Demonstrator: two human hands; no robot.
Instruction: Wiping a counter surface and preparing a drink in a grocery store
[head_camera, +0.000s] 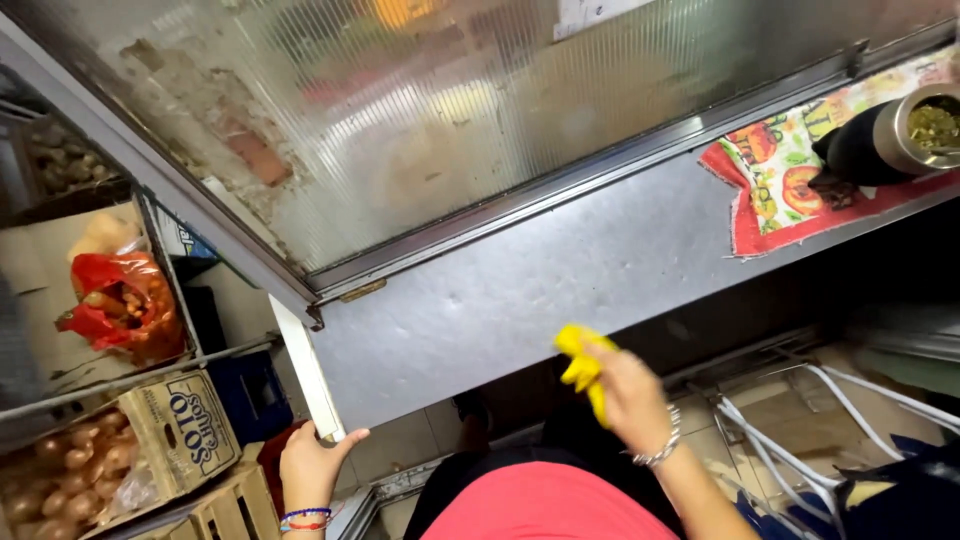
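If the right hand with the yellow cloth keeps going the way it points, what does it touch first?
Most likely the bare metal counter: the right hand and its yellow cloth point up-left across it. Beyond lies the ribbed glass panel. Depth is unclear.

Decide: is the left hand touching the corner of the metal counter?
Touching. The head view shows the left hand gripping the white front edge at the corner of the metal counter, fingers curled around it with no gap.

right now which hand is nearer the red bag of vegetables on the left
Left. The left hand grips the steel counter's near corner, just right of the red plastic bag. The right hand holds a yellow cloth farther right.
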